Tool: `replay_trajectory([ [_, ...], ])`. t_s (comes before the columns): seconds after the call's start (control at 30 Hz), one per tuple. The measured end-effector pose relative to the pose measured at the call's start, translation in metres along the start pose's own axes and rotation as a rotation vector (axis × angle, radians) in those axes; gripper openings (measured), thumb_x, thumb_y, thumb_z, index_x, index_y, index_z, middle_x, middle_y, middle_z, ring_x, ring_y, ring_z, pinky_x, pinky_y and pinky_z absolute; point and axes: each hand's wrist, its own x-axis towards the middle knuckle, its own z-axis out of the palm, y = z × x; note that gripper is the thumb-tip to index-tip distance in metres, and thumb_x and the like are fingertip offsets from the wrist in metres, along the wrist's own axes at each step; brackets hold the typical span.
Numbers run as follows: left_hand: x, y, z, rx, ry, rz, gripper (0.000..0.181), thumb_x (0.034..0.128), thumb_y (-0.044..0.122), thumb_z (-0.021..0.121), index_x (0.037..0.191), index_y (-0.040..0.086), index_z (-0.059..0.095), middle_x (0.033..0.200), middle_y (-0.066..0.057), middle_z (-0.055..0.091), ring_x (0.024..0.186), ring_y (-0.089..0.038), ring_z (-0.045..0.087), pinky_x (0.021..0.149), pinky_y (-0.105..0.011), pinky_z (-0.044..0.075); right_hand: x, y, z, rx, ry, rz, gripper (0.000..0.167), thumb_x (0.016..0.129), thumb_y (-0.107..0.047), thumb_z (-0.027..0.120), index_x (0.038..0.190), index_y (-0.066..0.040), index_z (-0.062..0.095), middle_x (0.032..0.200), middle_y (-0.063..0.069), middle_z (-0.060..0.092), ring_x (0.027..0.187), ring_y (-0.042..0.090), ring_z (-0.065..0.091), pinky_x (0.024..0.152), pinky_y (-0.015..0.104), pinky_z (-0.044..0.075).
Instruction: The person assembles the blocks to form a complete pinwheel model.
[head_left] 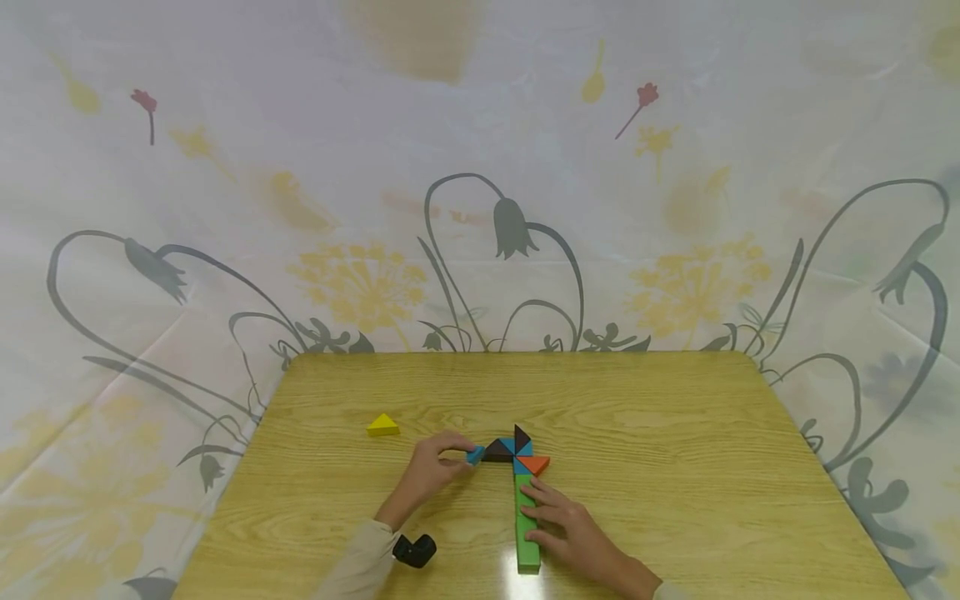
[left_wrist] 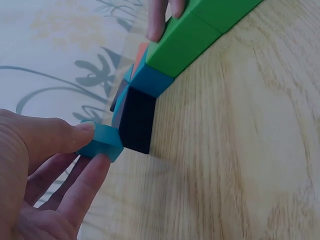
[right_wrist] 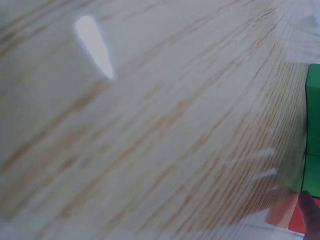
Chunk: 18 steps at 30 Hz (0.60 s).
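My left hand (head_left: 429, 468) pinches a small blue block (left_wrist: 101, 142) between thumb and fingers. That block is at the outer end of a dark triangular block (left_wrist: 138, 120); whether they touch is hard to tell. The dark block belongs to a pinwheel of blue triangles (head_left: 523, 468), another dark triangle (head_left: 521, 438) and an orange-red triangle (head_left: 536, 463). Below it runs a straight bar of green blocks (head_left: 528, 552), set end to end. My right hand (head_left: 573, 532) rests its spread fingertips along the bar's right side. Only one fingertip (right_wrist: 311, 215) shows in the right wrist view.
A yellow triangular block (head_left: 383, 427) lies apart at the back left of the wooden table (head_left: 660, 417). A black object (head_left: 416, 551) is beside the left wrist. A flower-printed cloth (head_left: 675, 275) hangs behind the table.
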Motion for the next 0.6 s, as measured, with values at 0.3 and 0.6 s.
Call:
replay_trajectory([
  [0.3, -0.007, 0.014, 0.013, 0.03, 0.017, 0.032, 0.02, 0.0818, -0.008, 0.068, 0.102, -0.009, 0.068, 0.113, -0.027, 0.06, 0.102, -0.045, 0.057, 0.074, -0.028, 0.056, -0.001, 0.003, 0.0, 0.013, -0.007, 0.021, 0.039, 0.087, -0.024, 0.067, 0.117, 0.0, 0.065, 0.137, 0.017, 0.049, 0.128, 0.041, 0.039, 0.102, 0.035, 0.038],
  [0.6, -0.009, -0.012, 0.026, 0.048, 0.075, 0.003, 0.02, 0.0806, -0.001, 0.072, 0.1, 0.0, 0.071, 0.109, -0.015, 0.064, 0.092, -0.03, 0.063, 0.075, -0.032, 0.055, 0.0, 0.001, 0.0, 0.011, -0.004, 0.02, 0.037, 0.087, -0.024, 0.067, 0.117, -0.001, 0.066, 0.137, 0.017, 0.049, 0.128, 0.042, 0.039, 0.103, 0.035, 0.038],
])
